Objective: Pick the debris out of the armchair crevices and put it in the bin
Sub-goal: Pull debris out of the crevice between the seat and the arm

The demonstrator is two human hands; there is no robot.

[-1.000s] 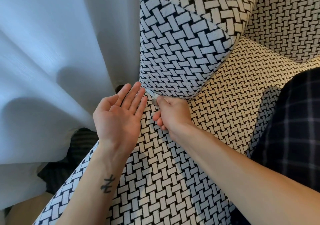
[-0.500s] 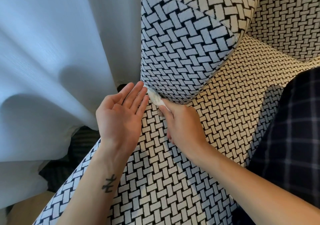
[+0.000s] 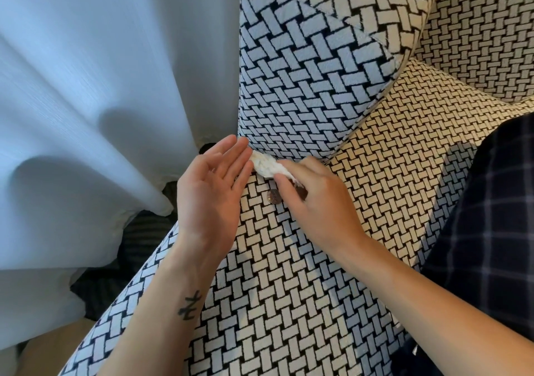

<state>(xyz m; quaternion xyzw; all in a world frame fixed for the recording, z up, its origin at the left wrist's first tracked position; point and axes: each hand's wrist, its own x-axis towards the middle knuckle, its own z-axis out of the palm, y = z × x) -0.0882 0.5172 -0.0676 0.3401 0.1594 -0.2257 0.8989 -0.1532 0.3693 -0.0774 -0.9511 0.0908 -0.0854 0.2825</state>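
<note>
Head view: the right hand (image 3: 315, 202) pinches a crumpled white tissue wad (image 3: 267, 167) at the crevice where the black-and-white basket-weave armchair seat (image 3: 289, 289) meets the matching armrest (image 3: 303, 86). A brown round coin (image 3: 273, 196) lies on the seat at 6 o'clock of the wad. The left hand (image 3: 211, 199) is spread flat, palm up, touching the wad's 9 o'clock end. A white curtain (image 3: 101, 86) hangs at 9 o'clock; dark checked clothing (image 3: 491, 231) covers the seat at 3 o'clock.

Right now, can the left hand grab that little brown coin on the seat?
Probably yes. The coin lies in the open on the seat, just beside the open left hand. Only the right hand, pinching the white tissue, crowds its other side.
</note>
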